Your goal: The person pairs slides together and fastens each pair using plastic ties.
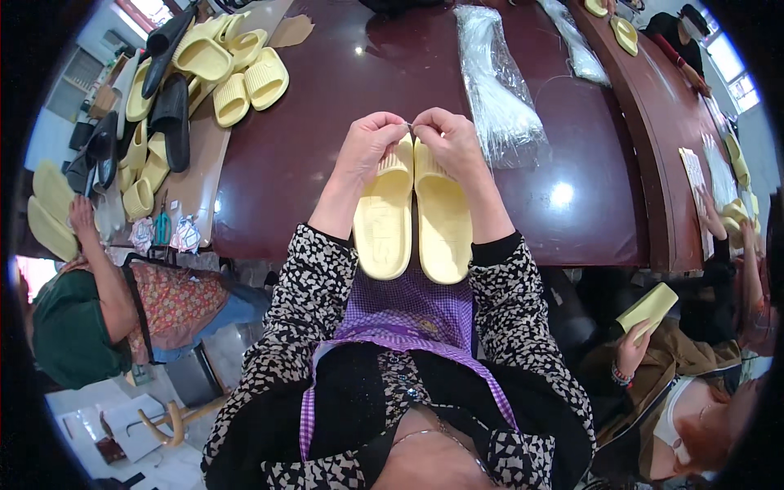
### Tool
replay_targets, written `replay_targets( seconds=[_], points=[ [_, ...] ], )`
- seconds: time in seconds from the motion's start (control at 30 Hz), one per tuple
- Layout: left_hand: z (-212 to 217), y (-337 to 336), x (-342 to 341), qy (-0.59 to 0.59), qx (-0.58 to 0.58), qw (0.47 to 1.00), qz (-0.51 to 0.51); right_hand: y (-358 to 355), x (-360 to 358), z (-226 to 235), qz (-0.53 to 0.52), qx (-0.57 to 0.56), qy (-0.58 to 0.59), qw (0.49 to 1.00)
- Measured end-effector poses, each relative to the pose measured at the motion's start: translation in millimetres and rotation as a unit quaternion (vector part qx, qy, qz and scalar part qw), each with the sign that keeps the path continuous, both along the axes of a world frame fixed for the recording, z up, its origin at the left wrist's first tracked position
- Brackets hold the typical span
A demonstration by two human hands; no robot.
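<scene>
Two pale yellow slide slippers lie side by side in front of me, the left slipper [382,224] and the right slipper [443,229]. Their heels point toward me and jut over the near edge of the table. My left hand [374,145] is closed in a pinch above the left slipper's strap. Opposite it, my right hand [451,145] pinches too, its fingertips nearly meeting the left ones between the two straps. Something thin and whitish shows at the fingertips, too small to name. Both hands partly hide the straps.
Clear plastic bags of thin white strands [500,98] lie on the dark red table [327,73], right of my hands. Yellow slippers [204,59] and black slippers [170,122] are piled at the left. Co-workers sit close on both sides; one at right holds a yellow slipper [648,313].
</scene>
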State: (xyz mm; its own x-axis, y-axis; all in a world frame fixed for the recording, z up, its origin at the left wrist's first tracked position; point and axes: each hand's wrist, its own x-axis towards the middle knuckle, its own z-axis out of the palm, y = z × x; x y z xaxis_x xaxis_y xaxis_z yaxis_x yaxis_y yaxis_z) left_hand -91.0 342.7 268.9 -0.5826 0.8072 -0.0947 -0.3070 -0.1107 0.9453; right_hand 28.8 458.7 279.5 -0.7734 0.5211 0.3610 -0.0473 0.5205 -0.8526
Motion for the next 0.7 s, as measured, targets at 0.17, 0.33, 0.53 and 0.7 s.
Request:
replay_targets(
  seconds=[0.17,0.33,0.53,0.7],
  points=[
    [-1,-1,-4,-0.028,0.015,0.999,-0.031,4,-2,-4,0.028,-0.011,0.014,0.999],
    [-5,-2,-8,-0.026,0.021,0.998,-0.05,1,-3,-6,0.011,0.051,0.037,0.998],
    [-9,-4,-6,-0.027,0.03,0.998,-0.042,-5,-3,-8,-0.062,0.259,0.084,0.96],
    [-11,-5,-11,-0.037,0.024,0.997,-0.06,-6,-4,-8,-0.063,0.275,0.101,0.954]
  ],
)
